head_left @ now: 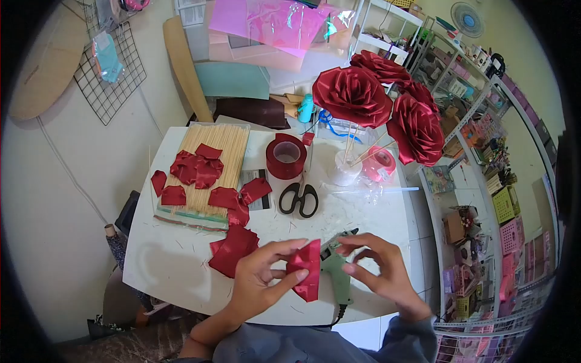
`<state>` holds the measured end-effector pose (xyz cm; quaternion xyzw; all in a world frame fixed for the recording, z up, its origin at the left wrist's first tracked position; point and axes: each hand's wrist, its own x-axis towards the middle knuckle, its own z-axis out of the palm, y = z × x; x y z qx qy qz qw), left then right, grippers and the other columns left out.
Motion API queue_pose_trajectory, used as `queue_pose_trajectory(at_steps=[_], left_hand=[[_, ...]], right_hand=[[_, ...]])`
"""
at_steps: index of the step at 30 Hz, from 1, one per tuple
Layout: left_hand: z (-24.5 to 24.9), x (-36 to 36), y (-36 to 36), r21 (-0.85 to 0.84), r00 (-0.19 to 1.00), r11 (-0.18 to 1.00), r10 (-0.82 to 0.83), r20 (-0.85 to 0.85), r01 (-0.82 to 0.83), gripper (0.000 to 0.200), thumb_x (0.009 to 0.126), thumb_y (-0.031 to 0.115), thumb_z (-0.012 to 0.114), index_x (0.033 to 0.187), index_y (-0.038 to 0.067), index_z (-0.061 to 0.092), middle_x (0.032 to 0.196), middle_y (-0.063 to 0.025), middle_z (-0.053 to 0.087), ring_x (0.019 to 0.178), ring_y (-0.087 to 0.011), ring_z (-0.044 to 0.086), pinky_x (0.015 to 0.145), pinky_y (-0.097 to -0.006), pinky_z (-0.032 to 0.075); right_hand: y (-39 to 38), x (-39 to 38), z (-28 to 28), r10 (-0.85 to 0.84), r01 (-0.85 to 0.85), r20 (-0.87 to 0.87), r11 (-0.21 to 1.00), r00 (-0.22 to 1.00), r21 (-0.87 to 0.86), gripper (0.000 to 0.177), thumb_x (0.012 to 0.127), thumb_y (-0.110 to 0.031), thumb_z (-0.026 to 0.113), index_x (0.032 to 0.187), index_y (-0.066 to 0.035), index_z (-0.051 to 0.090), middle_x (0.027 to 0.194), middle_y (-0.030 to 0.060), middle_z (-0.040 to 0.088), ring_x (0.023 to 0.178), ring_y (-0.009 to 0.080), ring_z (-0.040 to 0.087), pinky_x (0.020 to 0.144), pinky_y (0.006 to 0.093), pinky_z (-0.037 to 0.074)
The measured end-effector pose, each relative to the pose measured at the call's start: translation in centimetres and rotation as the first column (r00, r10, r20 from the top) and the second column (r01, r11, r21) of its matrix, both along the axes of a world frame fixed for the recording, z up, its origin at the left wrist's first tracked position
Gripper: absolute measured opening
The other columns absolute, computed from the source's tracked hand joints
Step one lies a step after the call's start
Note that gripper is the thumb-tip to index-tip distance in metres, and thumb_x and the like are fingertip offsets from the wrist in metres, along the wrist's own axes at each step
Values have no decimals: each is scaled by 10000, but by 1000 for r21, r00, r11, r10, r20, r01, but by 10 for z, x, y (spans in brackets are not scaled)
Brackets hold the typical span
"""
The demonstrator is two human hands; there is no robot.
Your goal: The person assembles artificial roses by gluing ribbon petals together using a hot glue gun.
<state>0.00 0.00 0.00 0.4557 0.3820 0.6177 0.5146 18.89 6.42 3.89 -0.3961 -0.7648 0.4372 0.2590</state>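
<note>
A: What've we got in our L hand [264, 277]?
B: A red satin pc [311, 272]. Thumb's pressed on its glossy face, index curled at the upper edge, so we're pinching it; other fingers part hidden, can't tell exactly. Pc is longish, creased, R edge straight. It's up in the air over the near part of the white tabletop [175, 260]. Call it clock ctr.
A: And our R hand [378, 266]?
B: At 3 o'clock: thumb & index bent, tips apart w/ a gap btwn. It's right by the glue gun [340, 281]; touching or not, we can't tell. Gun's smooth pale-green plastic, dark nozzle twd 1–2, black cord twd 5.
A: Rest of our stuff?
B: Loose red pcs [233, 251], flat & overlapping, btwn 9 and 10. At 11, a bundle of thin straight pale sticks [235, 148] w/ curled shiny petals [196, 169] on top. At 12, scissors [299, 199], black oval loops; just past them a ring-shaped red ribbon roll [273, 160].
A: 1 o'clock?
B: White holder [346, 172] w/ sticks; above it, big layered satin roses [353, 97], sharp folds, strong sheen. Pink roll [387, 162] beside the holder, near crinkly clear plastic [369, 190].
</note>
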Motion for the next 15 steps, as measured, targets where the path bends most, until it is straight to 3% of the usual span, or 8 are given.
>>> queue_pose_trajectory(at_steps=[2, 3, 5, 13, 15], left_hand=[[-2, 0, 1, -32, 996, 996, -83, -29, 82, 371, 741, -64, 551, 1100, -20, 468, 1031, -101, 505, 955, -165, 516, 747, -273, 502], [-3, 10, 1, -30, 997, 997, -76, -6, 76, 371, 741, -64, 551, 1100, -20, 468, 1031, -101, 505, 955, -165, 516, 747, -273, 502], [-5, 11, 2, -79, 992, 991, -114, -49, 110, 360, 738, -56, 559, 1086, -20, 477, 1019, -104, 514, 934, -161, 528, 745, -269, 502], [-3, 15, 0, -155, 984, 984, -114, -140, 92, 264, 761, -3, 555, 1024, -3, 536, 924, -98, 588, 804, -142, 584, 688, -256, 509], [-7, 17, 1, -59, 968, 998, -2, -252, -13, 201, 762, 0, 552, 961, -8, 574, 835, -96, 615, 725, -131, 602, 639, -236, 512]], right_hand=[[10, -10, -5, 103, -158, -238, 961, 966, -226, 260, 762, -29, 579, 1018, -8, 537, 898, 81, 577, 823, 144, 556, 733, 232, 434], [13, -3, -3, 110, -159, -215, 960, 970, -229, 260, 762, -29, 579, 1018, -8, 537, 898, 81, 577, 823, 144, 556, 733, 232, 434], [15, -6, -9, 94, -209, -329, 919, 940, -334, 216, 762, 4, 565, 977, 2, 558, 887, 78, 581, 817, 123, 553, 735, 231, 432], [9, -5, -21, 73, -159, -359, 964, 930, -215, 165, 739, 55, 563, 894, 10, 597, 855, 90, 593, 807, 116, 554, 738, 236, 432], [10, -5, -21, 104, -173, -340, 969, 935, -178, 166, 733, 63, 565, 887, 11, 600, 853, 95, 594, 797, 117, 553, 727, 234, 432]])
